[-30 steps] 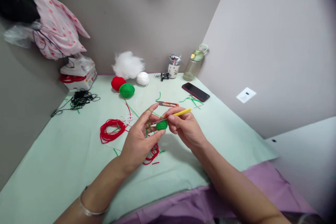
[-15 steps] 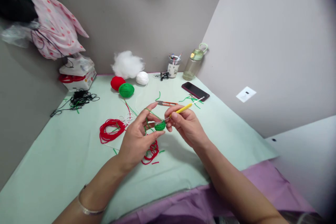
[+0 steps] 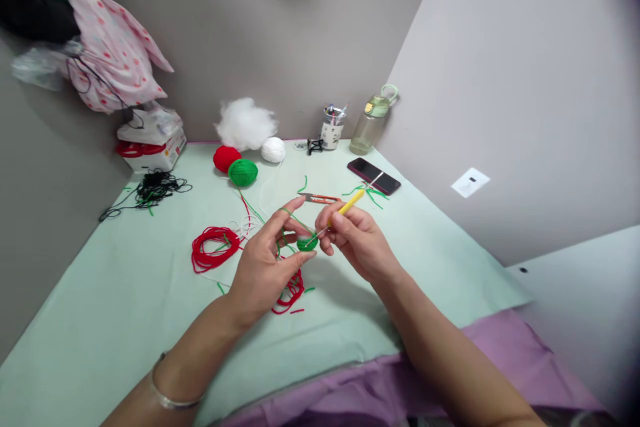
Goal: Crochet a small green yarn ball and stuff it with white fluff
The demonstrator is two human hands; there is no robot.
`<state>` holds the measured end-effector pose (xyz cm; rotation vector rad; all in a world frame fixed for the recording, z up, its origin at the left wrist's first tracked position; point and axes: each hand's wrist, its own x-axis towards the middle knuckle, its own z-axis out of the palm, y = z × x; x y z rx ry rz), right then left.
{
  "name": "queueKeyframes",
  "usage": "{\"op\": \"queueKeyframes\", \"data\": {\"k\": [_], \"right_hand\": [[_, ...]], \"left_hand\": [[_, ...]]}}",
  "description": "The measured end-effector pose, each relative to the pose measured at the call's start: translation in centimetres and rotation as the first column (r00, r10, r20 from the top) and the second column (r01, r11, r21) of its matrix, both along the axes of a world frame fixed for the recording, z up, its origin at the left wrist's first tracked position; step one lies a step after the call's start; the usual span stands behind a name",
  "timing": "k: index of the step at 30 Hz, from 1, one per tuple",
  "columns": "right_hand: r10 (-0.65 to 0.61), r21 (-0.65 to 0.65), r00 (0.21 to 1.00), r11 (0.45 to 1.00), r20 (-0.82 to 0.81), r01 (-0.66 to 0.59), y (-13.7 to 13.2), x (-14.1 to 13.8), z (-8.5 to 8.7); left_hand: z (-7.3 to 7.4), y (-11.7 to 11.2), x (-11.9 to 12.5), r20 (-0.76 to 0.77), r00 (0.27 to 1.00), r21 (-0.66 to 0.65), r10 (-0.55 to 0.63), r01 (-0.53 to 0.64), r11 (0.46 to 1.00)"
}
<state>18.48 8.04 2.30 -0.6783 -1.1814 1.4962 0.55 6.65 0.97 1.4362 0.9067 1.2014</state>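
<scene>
My left hand [image 3: 265, 263] pinches a small round green crochet piece [image 3: 307, 243] between thumb and fingers, with green yarn looped over its raised index finger. My right hand [image 3: 357, 240] grips a yellow-handled crochet hook [image 3: 350, 201], whose metal tip pokes into the green piece. The green strand runs back across the table to a green yarn ball [image 3: 243, 172]. Both hands hover above the pale green table cover [image 3: 125, 300].
Red yarn ball [image 3: 225, 157], white yarn ball [image 3: 273, 149] and white stuffing [image 3: 245, 123] sit at the back. Loose red yarn [image 3: 215, 248], black cord [image 3: 153, 188], orange snips [image 3: 320, 198], a phone [image 3: 373, 175], pen cup [image 3: 331, 127], bottle [image 3: 369, 121] and a box [image 3: 153, 147] lie around.
The hook's handle has swung up and to the right, and its tip has pushed into the green piece. My left hand has kept its pinch almost unmoved.
</scene>
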Motion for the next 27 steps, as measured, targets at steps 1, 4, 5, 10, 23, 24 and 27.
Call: {"op": "queueKeyframes", "data": {"k": [1, 4, 5, 10, 23, 24, 27], "right_hand": [[-0.003, -0.008, 1.0, 1.0, 0.011, 0.003, 0.0, -0.1, 0.0], [-0.026, -0.055, 0.999, 0.998, 0.046, 0.028, 0.0, -0.2, -0.2], [-0.032, -0.068, 0.997, 0.997, 0.064, 0.037, 0.1, -0.1, -0.3], [0.037, -0.059, 0.976, 0.998, 0.215, -0.025, 0.4, 0.2, -1.1], [0.111, -0.097, 0.985, 0.99, 0.129, -0.099, 0.7, 0.6, -0.8], [0.115, -0.092, 0.985, 0.99, 0.132, -0.103, 0.6, 0.7, -0.8], [0.138, -0.074, 0.977, 0.989, 0.165, -0.128, 0.6, 0.7, -0.7]], "left_hand": [[-0.3, 0.0, 0.0, -0.031, 0.999, 0.028, 0.018, -0.017, 0.999], [-0.9, 0.2, -0.1, -0.159, 0.985, 0.176, 0.062, -0.033, 0.984], [-1.0, 0.3, -0.2, -0.208, 0.976, 0.232, 0.065, -0.015, 0.973], [-1.3, 0.8, -0.6, -0.356, 0.93, 0.32, 0.092, 0.028, 0.947], [0.4, 1.2, -1.7, 0.022, 0.952, -0.187, -0.307, 0.305, 0.934], [0.5, 1.3, -1.8, 0.042, 0.945, -0.192, -0.324, 0.326, 0.926], [0.6, 1.6, -1.9, 0.082, 0.947, -0.203, -0.31, 0.32, 0.925]]}}
